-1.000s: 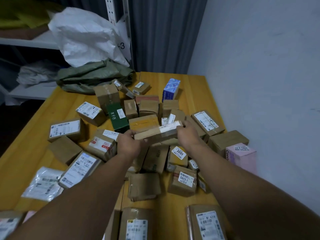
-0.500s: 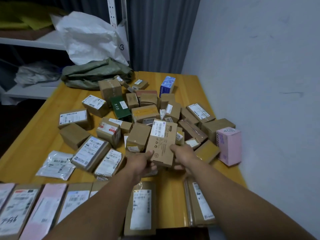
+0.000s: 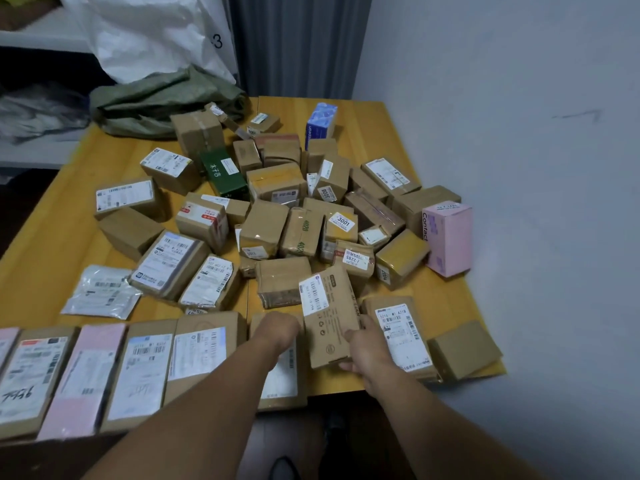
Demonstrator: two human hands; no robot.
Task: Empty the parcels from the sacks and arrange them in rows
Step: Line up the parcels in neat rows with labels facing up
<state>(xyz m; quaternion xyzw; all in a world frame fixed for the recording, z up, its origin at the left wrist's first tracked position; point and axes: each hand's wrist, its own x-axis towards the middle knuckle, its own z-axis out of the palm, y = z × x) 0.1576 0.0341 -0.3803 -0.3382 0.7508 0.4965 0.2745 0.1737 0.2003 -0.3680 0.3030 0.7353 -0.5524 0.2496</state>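
One blue box (image 3: 320,126), one green box (image 3: 223,174), one upright pink box (image 3: 450,237), one white sack (image 3: 149,32), one green sack (image 3: 166,102)

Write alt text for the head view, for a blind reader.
A person's left hand and right hand hold a flat brown cardboard parcel over a gap in a front row of labelled parcels on a yellow wooden table. Behind lie a heap of boxes and a crumpled green sack.

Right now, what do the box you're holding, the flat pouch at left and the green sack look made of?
Held box: matte brown cardboard, printed marks, paper label.
Flat pouch: likely thin plastic film, glossy and wrinkled.
Green sack: probably woven plastic fabric, dull, slumped in soft folds.
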